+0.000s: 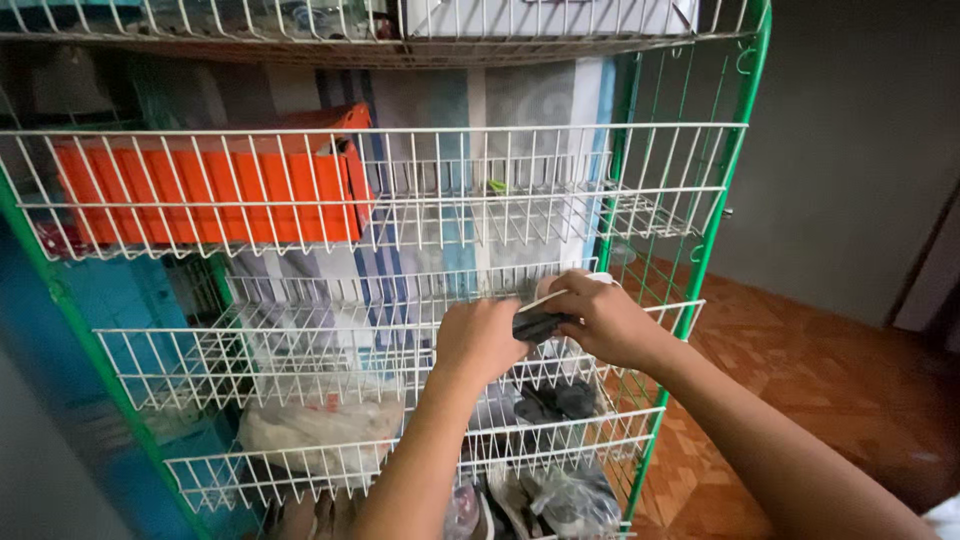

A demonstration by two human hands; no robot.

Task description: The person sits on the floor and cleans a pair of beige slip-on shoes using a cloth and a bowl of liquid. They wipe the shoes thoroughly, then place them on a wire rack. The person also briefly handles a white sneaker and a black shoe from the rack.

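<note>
My left hand (pixel 478 340) and my right hand (pixel 600 318) meet in front of the third shelf of a white wire rack (pixel 400 215) with green posts. Between them they grip a small dark object (pixel 538 324), seemingly a black sandal with a white edge; its full shape is hidden by my fingers. Both hands are closed around it, just above the shelf's front rail.
An orange box (pixel 210 185) fills the left of the second shelf. A white bag (pixel 320 432) lies on a lower shelf, dark shoes (pixel 560 400) beside it and more footwear at the bottom. Reddish tiled floor (pixel 820 380) and a grey wall are to the right.
</note>
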